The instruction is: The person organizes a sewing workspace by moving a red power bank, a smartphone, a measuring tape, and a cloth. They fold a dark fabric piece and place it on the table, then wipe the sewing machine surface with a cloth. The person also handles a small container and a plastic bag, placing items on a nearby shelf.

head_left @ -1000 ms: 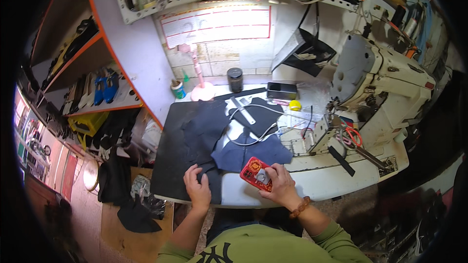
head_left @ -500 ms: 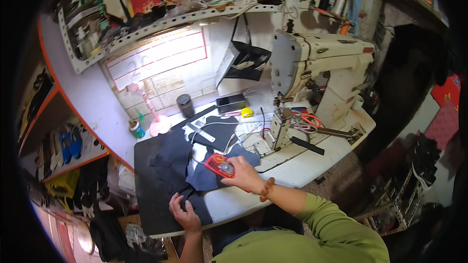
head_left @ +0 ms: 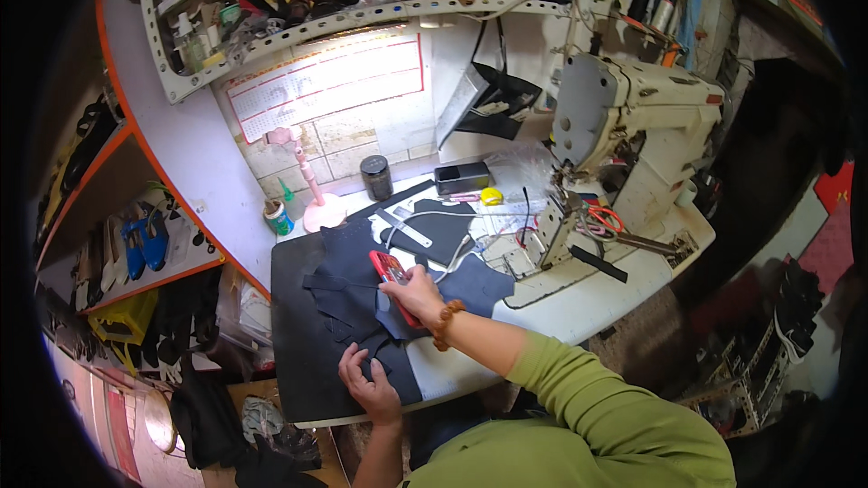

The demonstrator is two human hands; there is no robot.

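Observation:
My right hand [head_left: 416, 295] grips a phone in a red patterned case [head_left: 385, 262], held tilted above dark blue fabric pieces [head_left: 351, 258] on the worktable. With fingers apart and slightly curled, my left hand [head_left: 372, 387] is at the near edge of a black mat [head_left: 297, 343], holding nothing. A white cable [head_left: 443, 214] curves over the fabric beyond the phone; whether it is plugged into the phone I cannot tell. A flat white strip with a hole [head_left: 404, 227] lies on the dark pieces.
A cream sewing machine [head_left: 633, 113] stands at the right of the table. Along the back are a pink lamp stand [head_left: 324, 211], a dark jar [head_left: 375, 177], a black box [head_left: 461, 178] and a yellow round item [head_left: 490, 196]. Shoe shelves [head_left: 136, 294] rise at the left.
My right hand has moved left over the fabric and turned the phone more upright and edge-on. My left hand stays by the mat's near edge. The whole view has shifted.

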